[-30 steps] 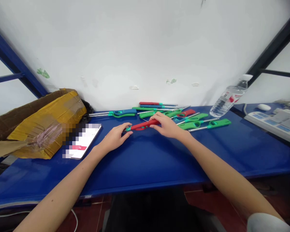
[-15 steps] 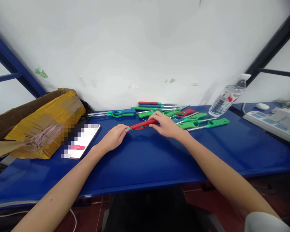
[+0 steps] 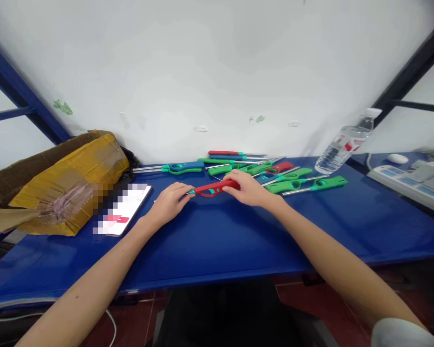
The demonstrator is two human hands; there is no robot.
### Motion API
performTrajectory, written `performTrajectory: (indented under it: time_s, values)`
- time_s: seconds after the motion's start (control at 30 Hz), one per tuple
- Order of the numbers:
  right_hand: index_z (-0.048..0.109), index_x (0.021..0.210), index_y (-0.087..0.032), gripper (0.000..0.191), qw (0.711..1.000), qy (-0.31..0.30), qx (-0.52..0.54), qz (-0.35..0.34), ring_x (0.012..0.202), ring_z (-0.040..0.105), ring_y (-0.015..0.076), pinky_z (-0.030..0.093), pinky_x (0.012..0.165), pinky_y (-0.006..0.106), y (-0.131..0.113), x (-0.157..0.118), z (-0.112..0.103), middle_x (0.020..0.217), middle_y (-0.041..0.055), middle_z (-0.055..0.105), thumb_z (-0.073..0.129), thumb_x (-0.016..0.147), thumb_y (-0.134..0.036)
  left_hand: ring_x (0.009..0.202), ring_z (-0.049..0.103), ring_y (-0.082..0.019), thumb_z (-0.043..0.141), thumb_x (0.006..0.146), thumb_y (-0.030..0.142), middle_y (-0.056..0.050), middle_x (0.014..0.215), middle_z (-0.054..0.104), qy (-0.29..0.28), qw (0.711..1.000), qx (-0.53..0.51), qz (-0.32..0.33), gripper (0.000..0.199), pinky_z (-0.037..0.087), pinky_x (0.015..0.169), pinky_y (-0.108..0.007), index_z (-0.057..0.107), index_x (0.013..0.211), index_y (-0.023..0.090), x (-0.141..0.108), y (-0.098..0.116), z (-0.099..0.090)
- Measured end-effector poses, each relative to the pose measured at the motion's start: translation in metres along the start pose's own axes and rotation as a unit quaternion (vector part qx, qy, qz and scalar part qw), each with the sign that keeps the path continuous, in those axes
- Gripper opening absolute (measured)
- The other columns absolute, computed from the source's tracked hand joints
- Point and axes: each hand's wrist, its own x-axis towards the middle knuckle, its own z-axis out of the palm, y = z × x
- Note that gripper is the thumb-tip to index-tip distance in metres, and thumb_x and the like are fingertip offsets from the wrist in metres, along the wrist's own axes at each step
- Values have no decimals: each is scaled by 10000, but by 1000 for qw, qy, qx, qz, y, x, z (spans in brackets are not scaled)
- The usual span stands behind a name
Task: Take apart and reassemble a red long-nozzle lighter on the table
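Note:
Between my two hands, just above the blue table, is a red gas lighter [image 3: 210, 188] with a long nozzle and a trigger loop on its lower side. My left hand [image 3: 171, 200] is closed round its green collar and nozzle, most of which is hidden by the fingers. At the other end, my right hand [image 3: 243, 186] pinches the red handle. Behind and right of my right hand lie several more lighters, among them a green lighter [image 3: 330, 182]. Toward the back left rests a blue and green lighter [image 3: 184, 167].
A taped cardboard box [image 3: 75, 185] stands at the left, with a phone [image 3: 130, 207] beside it. At the right, a water bottle [image 3: 343, 147] leans tilted near the wall. Past it are a power strip [image 3: 408, 185] and a white mouse [image 3: 398, 158].
The red lighter has turned slightly in my hands, so its trigger loop shows more clearly. Both hands keep hold of it; the view has shifted a little.

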Motion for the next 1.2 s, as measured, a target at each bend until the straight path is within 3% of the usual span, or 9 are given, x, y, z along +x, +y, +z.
performTrajectory:
  time_s: [0.97,1.2]
  values:
    - [681,916,-151,110,999,13,19,31,821,593,191,460,758,325,-2,2,5,911,77,649,635,875,-242,936,628,-219,407,1018,367,-83,1015,690,-54,997,-34,-37,316,491,830,-334,653,1094,184,0,6,1]
    - [691,943,-168,149,996,-24,54,69,822,624,193,477,757,325,-1,3,1,917,60,698,623,882,-286,1033,619,-248,467,988,401,-102,1154,663,-64,996,-16,-57,367,502,889,-381,585,1261,186,1,9,4]
